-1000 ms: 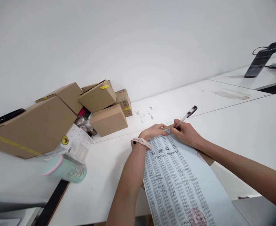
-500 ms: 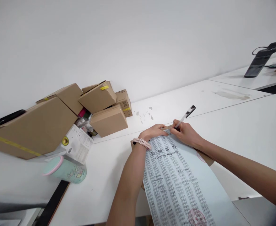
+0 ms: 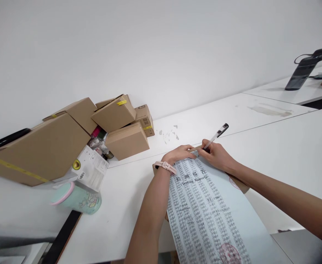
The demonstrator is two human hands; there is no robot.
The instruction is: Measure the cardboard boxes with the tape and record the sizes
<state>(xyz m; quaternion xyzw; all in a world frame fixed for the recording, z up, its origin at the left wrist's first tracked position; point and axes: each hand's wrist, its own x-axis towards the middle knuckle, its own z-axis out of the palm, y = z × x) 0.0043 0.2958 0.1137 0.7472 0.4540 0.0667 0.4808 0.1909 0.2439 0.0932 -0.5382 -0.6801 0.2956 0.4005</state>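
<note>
A pale blue sheet of paper (image 3: 202, 212) lies on a brown board (image 3: 243, 186). It carries columns of dense handwriting, the printed words "Testing Report" and red stamp marks. My right hand (image 3: 217, 156) grips a pen (image 3: 215, 135) with a clear barrel and black end, its tip down near the paper's top edge. My left hand (image 3: 180, 154) rests across the top left corner of the sheet, fingers stretched toward the pen. A pink watch band (image 3: 165, 167) circles my left wrist. The pen's tip is hidden behind my right fingers.
Several cardboard boxes (image 3: 128, 141) are piled at the left against the wall. A white box (image 3: 92, 167) and a mint green cup (image 3: 80, 198) with a pink rim stand nearer. A dark water bottle (image 3: 303, 71) is at the far right of the white table (image 3: 281, 154).
</note>
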